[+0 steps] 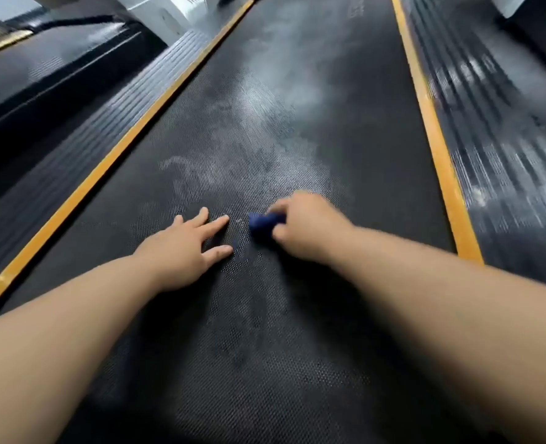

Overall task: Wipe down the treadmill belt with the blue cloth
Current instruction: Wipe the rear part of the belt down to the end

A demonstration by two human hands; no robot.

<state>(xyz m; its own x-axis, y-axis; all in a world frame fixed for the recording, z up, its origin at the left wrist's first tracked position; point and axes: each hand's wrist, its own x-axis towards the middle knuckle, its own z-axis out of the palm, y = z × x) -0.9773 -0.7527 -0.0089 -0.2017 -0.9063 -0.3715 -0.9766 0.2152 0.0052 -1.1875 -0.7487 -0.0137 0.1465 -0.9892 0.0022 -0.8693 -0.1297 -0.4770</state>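
The black textured treadmill belt [265,129] runs away from me, with pale dusty smears down its middle. My right hand [307,229] grips a bunched dark blue cloth [261,223] and holds it down on the belt; only the cloth's left end shows past my fingers. My left hand [182,248] lies flat on the belt just left of the cloth, fingers straight and spread, holding nothing. A small gap of belt separates my left fingertips from the cloth.
Orange strips [111,165] [435,139] edge the belt on both sides. Ribbed black side rails [83,136] [502,129] lie beyond them. A white machine housing [166,14] stands at the far left, and another white part [511,4] at the far right.
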